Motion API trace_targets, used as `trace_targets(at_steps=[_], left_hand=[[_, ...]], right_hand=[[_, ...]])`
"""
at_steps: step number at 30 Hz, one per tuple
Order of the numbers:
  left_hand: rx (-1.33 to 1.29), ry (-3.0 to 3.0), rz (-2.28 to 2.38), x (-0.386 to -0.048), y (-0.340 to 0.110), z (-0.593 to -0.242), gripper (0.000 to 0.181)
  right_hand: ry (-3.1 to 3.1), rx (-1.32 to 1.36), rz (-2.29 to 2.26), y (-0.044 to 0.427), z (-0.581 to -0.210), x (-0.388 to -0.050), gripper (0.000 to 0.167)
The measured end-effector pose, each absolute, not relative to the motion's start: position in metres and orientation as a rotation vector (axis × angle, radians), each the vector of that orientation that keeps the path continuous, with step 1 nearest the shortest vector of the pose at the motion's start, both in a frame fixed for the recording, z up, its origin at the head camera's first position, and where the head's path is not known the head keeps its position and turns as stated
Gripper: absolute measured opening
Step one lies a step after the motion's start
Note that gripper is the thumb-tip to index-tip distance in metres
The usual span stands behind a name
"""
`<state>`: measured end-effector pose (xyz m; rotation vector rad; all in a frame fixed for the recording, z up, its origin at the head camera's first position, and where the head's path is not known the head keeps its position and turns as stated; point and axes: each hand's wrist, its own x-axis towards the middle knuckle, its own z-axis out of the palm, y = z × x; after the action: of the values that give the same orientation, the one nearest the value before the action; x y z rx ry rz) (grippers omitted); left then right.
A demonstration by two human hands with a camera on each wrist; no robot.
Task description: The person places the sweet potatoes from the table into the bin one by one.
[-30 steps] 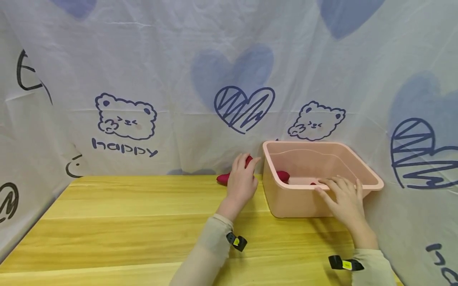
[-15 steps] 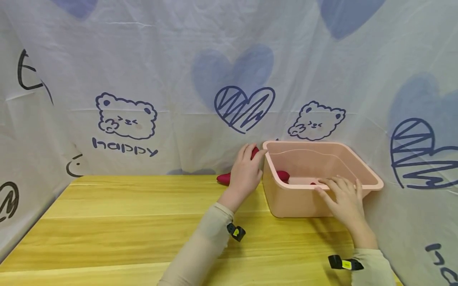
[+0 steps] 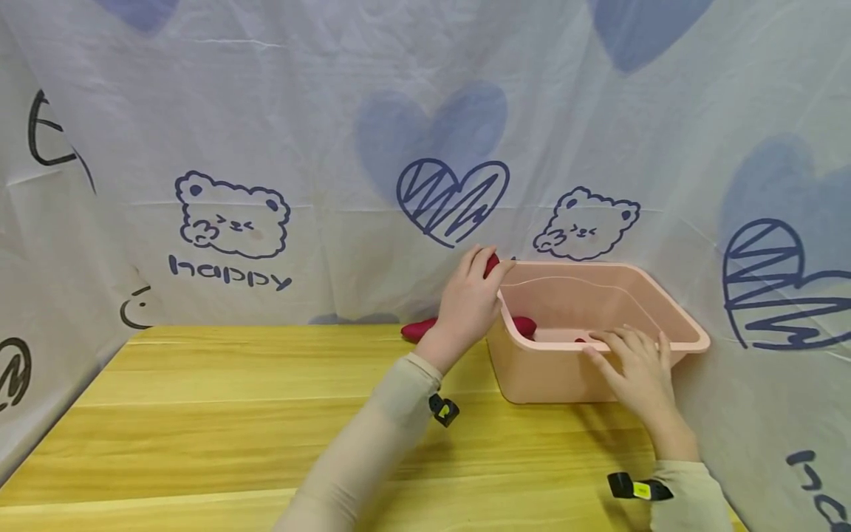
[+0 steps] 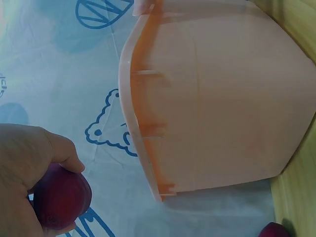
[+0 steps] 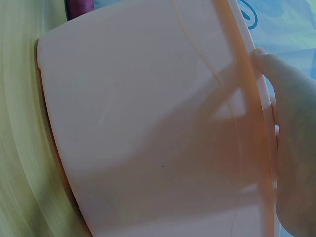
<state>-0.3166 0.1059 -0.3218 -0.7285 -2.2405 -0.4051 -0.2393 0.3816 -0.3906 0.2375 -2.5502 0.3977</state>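
My left hand (image 3: 467, 309) grips a dark red sweet potato (image 4: 61, 197) beside the upper left rim of a pink plastic bin (image 3: 565, 375). In the head view the fingers cover most of that sweet potato. My right hand (image 3: 636, 373) holds the bin's near rim, thumb outside and fingers over the inner side. Another red sweet potato (image 3: 416, 329) lies on the table left of the bin, partly behind my left wrist. Inside the bin a sweet potato (image 3: 524, 326) shows at the left, and a small red bit (image 3: 580, 340) peeks above the near rim.
The bin stands at the right rear of a wooden table (image 3: 219, 421). A white printed cloth (image 3: 346, 244) hangs close behind and at both sides. Each wrist wears a black camera strap.
My left hand has risen and moved right with its sweet potato, from the table beside the bin up to rim height. The right hand and the bin have stayed in place.
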Motion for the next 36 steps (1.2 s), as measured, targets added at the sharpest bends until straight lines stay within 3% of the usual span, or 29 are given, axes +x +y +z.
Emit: trace_targets(at_steps=[12,36], left_hand=[[-0.772,-2.343,-0.376,-0.319,0.126,-0.311,0.045],[-0.770,-2.472,-0.415,-0.322,0.164,-0.323,0.046]], right_hand=[[-2.531,0.252,0.387,0.382,-0.390,-0.239,0.042],[-2.518,0.250,0.380,0.381,-0.392,-0.239,0.042]])
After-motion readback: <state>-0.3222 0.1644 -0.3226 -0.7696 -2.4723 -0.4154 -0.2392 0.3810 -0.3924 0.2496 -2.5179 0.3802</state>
